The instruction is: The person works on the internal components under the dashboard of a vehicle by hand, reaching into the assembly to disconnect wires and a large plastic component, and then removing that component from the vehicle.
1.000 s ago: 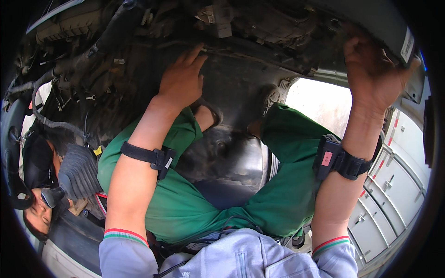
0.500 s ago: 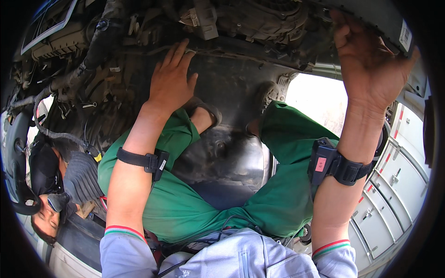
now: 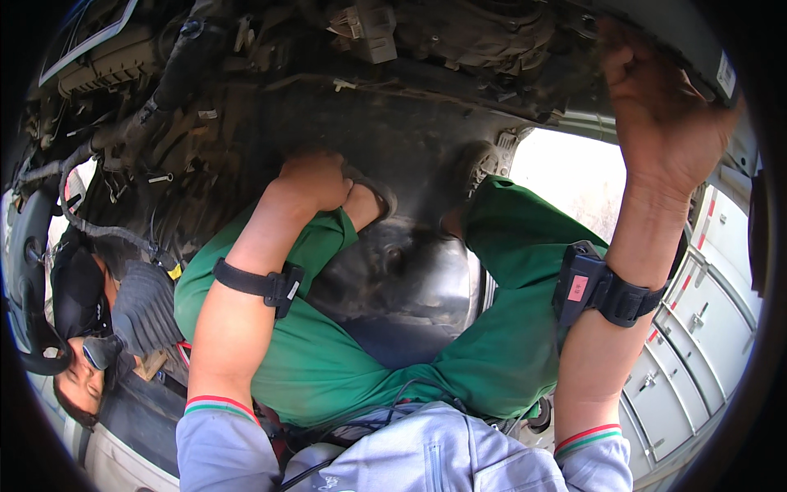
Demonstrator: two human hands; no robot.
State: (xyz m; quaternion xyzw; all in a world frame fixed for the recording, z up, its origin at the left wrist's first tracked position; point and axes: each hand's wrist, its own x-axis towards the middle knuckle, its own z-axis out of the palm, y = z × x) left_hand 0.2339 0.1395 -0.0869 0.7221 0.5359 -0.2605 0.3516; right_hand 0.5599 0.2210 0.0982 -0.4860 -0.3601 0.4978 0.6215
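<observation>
My left hand [image 3: 314, 179] is curled into a loose fist in front of my left shin, with nothing showing in it. Its fingertips are folded out of sight. At the upper right, my right hand [image 3: 666, 123] is raised, palm toward me, against the lower edge of a dark grey panel [image 3: 693, 53] with a white label. Its fingers bend round that edge, and the tips are lost in shadow. Above my knees runs the exposed, dusty underside of a vehicle dashboard [image 3: 475, 37]. A grey connector block [image 3: 377, 33] hangs there, with a small pale clip [image 3: 343, 84] below it.
Thick wrapped wiring harnesses [image 3: 123, 139] run down the left, near a steering wheel [image 3: 29, 271] and a ribbed gear-lever boot [image 3: 146, 307]. Another person [image 3: 82, 287] is at the far left. A doorway opening [image 3: 566, 176] shows on the right, with a white truck body [image 3: 693, 328] outside.
My left hand has dropped from the dashboard's lower edge toward my shin, and its spread fingers have curled in. My right hand stays at the panel, shifted slightly to the right in view.
</observation>
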